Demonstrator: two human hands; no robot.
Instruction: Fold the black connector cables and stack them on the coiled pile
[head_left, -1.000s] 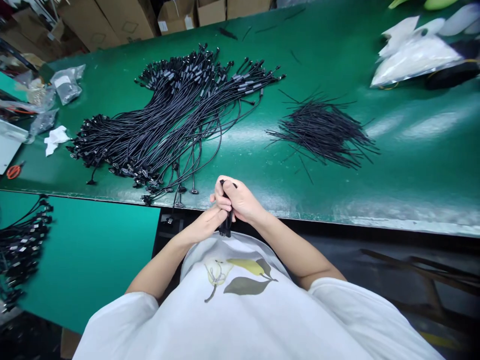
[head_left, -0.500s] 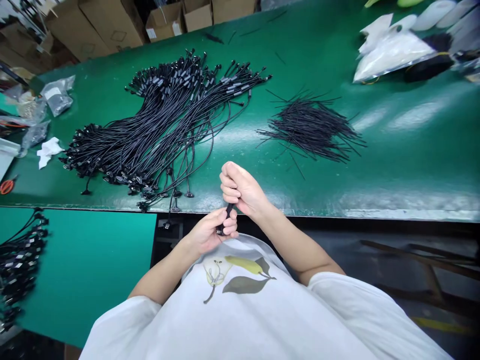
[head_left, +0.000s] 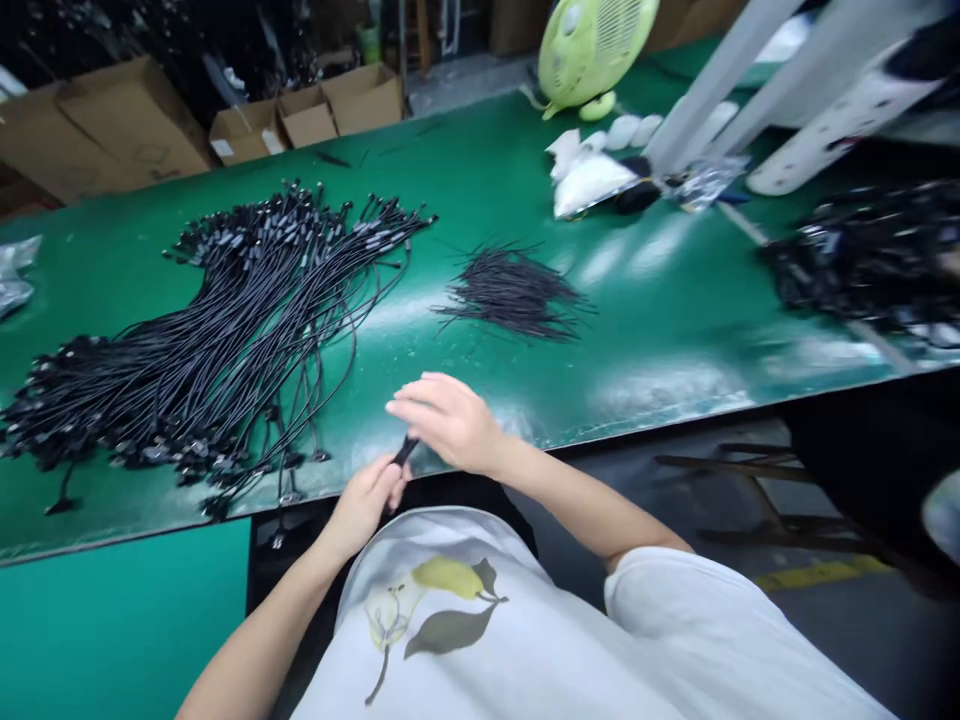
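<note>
My left hand (head_left: pixel 370 498) is closed around a short, dark black cable bundle (head_left: pixel 406 452), whose upper end sticks out above the fingers. Most of the bundle is hidden in the grip. Just above it, my right hand (head_left: pixel 448 422) has its fingers stretched out and slightly apart, with the palm side turned down towards the bundle's end. Whether its hidden thumb touches the bundle cannot be made out. Beyond both hands lies a loose pile of thin black ties (head_left: pixel 517 292). To the left spreads a large heap of black cables (head_left: pixel 225 320) with connectors at their ends.
The green table (head_left: pixel 660 330) runs across the view. A white plastic bag (head_left: pixel 592 183), a light-green fan (head_left: pixel 596 50) and slanted white posts (head_left: pixel 720 85) stand towards the back right. More black items (head_left: pixel 870 260) lie far right. Cardboard boxes (head_left: pixel 364 100) line the far edge.
The view has swung to the right, bringing the fan and the posts in. My right hand has gone from curled fingers on the bundle to stretched fingers. My left hand keeps its hold.
</note>
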